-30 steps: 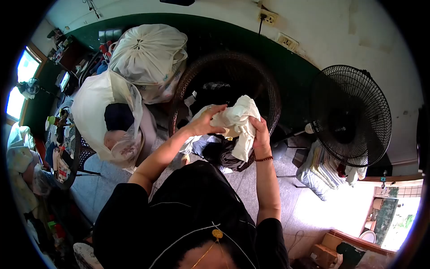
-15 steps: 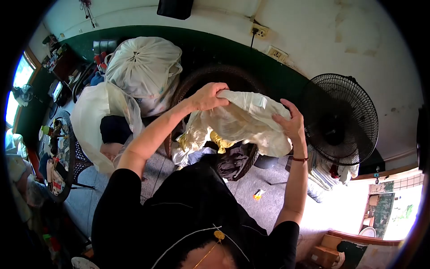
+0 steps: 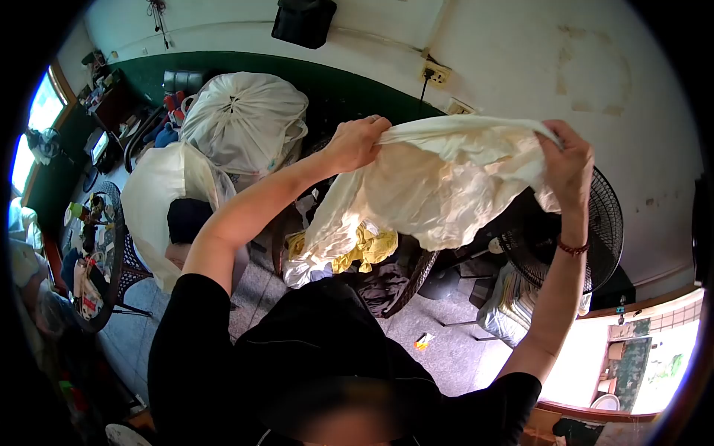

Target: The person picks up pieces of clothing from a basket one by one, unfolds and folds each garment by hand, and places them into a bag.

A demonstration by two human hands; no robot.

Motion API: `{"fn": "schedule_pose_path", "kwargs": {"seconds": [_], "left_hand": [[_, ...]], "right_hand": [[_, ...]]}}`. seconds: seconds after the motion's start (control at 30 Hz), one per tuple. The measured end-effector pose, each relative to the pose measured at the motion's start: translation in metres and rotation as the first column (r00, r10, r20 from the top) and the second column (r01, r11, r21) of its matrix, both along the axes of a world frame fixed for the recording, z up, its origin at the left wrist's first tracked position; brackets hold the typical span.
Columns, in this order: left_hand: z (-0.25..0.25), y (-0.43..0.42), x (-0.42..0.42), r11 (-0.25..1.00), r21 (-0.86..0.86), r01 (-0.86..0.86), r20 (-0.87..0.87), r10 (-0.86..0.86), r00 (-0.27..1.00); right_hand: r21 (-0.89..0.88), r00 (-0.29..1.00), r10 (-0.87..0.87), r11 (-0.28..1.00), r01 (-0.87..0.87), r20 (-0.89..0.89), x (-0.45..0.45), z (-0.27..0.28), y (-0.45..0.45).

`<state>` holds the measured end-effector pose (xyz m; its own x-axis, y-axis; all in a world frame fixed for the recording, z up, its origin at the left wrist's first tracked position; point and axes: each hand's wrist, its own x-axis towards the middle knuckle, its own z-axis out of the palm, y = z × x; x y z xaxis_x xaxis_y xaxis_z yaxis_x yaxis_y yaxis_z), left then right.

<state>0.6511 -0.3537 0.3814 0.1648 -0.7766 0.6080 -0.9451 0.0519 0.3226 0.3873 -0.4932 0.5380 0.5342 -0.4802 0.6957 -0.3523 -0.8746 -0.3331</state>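
A cream-coloured garment (image 3: 446,186) hangs stretched between my hands in the head view, its top edge pulled nearly straight. My left hand (image 3: 357,143) is closed on one end of that edge. At the other end, my right hand (image 3: 568,156) grips the cloth in front of the fan. The lower folds hang over a dark wicker chair (image 3: 419,276), hiding much of it. Yellow cloth (image 3: 368,249) and dark crumpled clothes (image 3: 383,288) lie in the chair below. Whether the garment is a shirt or trousers cannot be made out.
On the left stand a stuffed, tied white bag (image 3: 249,123) and an open white bag (image 3: 152,201) with dark cloth inside. A black fan (image 3: 608,223) is at the right, near a stack of folded cloth (image 3: 509,301). A cluttered round table (image 3: 111,286) stands far left.
My right hand has moved right and up, spreading the garment wider and tauter. My left hand has risen slightly. More of the yellow cloth below now shows.
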Motion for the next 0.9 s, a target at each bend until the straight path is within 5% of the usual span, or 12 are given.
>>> {"fn": "schedule_pose_path", "kwargs": {"seconds": [0.17,0.27,0.37,0.43,0.7,0.77,0.8,0.9], "left_hand": [[-0.045,-0.006,0.051,0.983,0.039,-0.179,-0.290,0.183,0.939],[-0.051,0.003,0.100,0.983,0.036,-0.182,-0.277,0.185,0.943],[-0.027,0.009,0.116,0.980,0.090,-0.175,-0.529,0.196,0.826],[-0.016,0.008,0.129,0.977,-0.055,-0.207,-0.522,0.148,0.840],[0.007,0.008,0.173,0.975,-0.097,-0.201,-0.408,0.145,0.901],[-0.003,0.007,0.185,0.962,-0.074,-0.261,-0.387,0.214,0.897],[-0.010,0.007,0.190,0.963,-0.075,-0.257,-0.388,0.209,0.898],[-0.030,0.009,0.205,0.950,-0.087,-0.301,-0.465,0.229,0.855]], "right_hand": [[-0.558,0.913,-0.398,0.779,0.287,-0.085,-0.012,0.029,-0.017],[-0.603,0.819,-0.552,0.710,0.365,-0.154,-0.030,0.017,-0.047],[-0.614,0.710,-0.642,0.693,0.377,-0.289,-0.044,-0.005,-0.066],[-0.442,0.726,-0.631,0.753,0.488,-0.274,-0.047,-0.016,-0.070],[-0.164,0.815,-0.560,0.827,0.538,-0.151,-0.061,-0.043,-0.106],[0.334,0.961,-0.278,0.906,0.261,0.002,-0.066,-0.051,-0.129],[0.447,0.947,-0.316,0.856,0.260,0.055,-0.057,-0.047,-0.118],[0.466,0.940,-0.317,0.856,0.226,0.126,-0.035,-0.041,-0.111]]}}
